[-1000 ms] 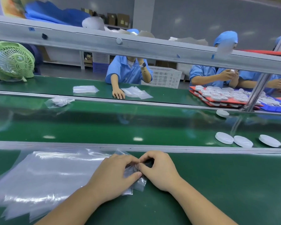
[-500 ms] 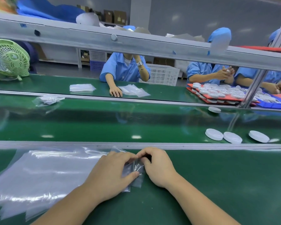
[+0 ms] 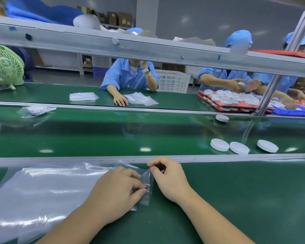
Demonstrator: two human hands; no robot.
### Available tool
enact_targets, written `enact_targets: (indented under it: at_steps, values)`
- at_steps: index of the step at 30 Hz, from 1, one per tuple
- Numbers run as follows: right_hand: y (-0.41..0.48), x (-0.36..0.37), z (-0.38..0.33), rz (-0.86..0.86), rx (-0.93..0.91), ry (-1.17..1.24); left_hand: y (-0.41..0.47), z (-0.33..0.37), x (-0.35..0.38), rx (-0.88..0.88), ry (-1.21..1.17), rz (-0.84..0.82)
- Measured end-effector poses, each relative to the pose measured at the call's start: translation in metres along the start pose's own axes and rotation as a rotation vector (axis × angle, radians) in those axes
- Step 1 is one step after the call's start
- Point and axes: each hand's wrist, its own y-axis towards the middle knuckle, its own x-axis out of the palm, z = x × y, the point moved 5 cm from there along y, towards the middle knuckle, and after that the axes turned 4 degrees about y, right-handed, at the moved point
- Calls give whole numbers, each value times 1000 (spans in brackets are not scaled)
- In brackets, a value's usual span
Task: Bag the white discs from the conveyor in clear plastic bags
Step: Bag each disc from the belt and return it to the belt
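Note:
A pile of clear plastic bags point(image 3: 42, 191) lies on the green bench in front of me, left of centre. My left hand point(image 3: 116, 192) rests on the pile's right end and pinches the top bag's point(image 3: 146, 180) edge between thumb and fingers. My right hand point(image 3: 167, 176) pinches the same bag's upper corner and lifts it slightly. Three white discs point(image 3: 219, 144) point(image 3: 239, 147) point(image 3: 267, 146) lie in a row on the green conveyor belt point(image 3: 113, 134) to the right, with another disc point(image 3: 222, 118) farther back.
A bagged disc point(image 3: 36, 110) lies on the belt at far left. Across the belt sit workers in blue, with red trays of discs point(image 3: 231, 101), a blue tray point(image 3: 292, 111), bag stacks point(image 3: 83, 96) and a green fan point(image 3: 4, 67). A metal beam point(image 3: 148, 50) crosses overhead.
My right hand has drawn away from the left and raised the bag's corner. The discs on the belt have drifted left. A worker at right now reaches over the trays.

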Motion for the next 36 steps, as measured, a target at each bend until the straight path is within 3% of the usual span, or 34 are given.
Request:
enact_targets:
  at_steps: [13,15,17,19,22,24,26,32,34,36]
  values:
    - [0,-4,0,7,44,157,0,-3,-4,-61,-103,116]
    - [13,-22,2,114,4,144,0,-5,-6,-90,-157,140]
    - [35,-58,10,283,-41,-58,-1,-5,-7,-103,-195,157]
    - [61,-96,26,344,9,-447,-1,-4,-6,-105,-209,151]
    - [93,-139,71,191,282,-932,-2,-7,-5,-117,-216,141]
    - [103,-153,99,63,438,-1006,-1,-8,-5,-125,-238,144]
    - [110,-161,107,46,461,-1062,-1,-10,-7,-138,-263,156]
    - [123,-146,82,-37,173,-1414,-3,-10,-7,-156,-270,167]
    - [121,-147,72,-31,150,-1362,-3,-11,-8,-165,-265,167]
    - [116,-145,63,-39,135,-1156,-2,-12,-8,-191,-261,165]
